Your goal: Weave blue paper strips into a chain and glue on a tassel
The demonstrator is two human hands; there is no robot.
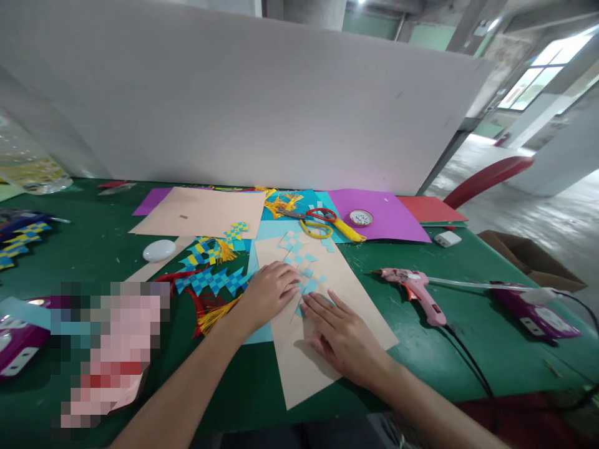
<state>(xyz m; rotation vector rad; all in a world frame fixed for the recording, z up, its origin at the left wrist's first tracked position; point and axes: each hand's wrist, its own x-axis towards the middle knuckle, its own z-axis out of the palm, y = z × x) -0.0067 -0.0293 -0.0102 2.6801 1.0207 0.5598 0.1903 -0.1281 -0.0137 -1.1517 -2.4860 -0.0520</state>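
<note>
A woven strip of pale blue and beige paper (302,257) lies directly beneath and just beyond both fingertips, on a beige paper sheet (360,318). The left hand (272,285) bends its fingers over the strip's near left edge; whether they pinch it cannot be told. The right hand (339,333) lies palm down, fingers loosely extended and tips at the strip's near end, gripping nothing visible.

The weave seems best handled with one hand steadying the finished squares while the other snugs each strip, lightly, since hard pulling could crease paper or skew the checks.

Left of the grip lies a blue zigzag woven piece (213,282); beyond it, scissors with red and yellow handles (322,215). Well to the right rests a pink glue gun (423,293), whose nozzle is better kept clear of the right forearm.
</note>
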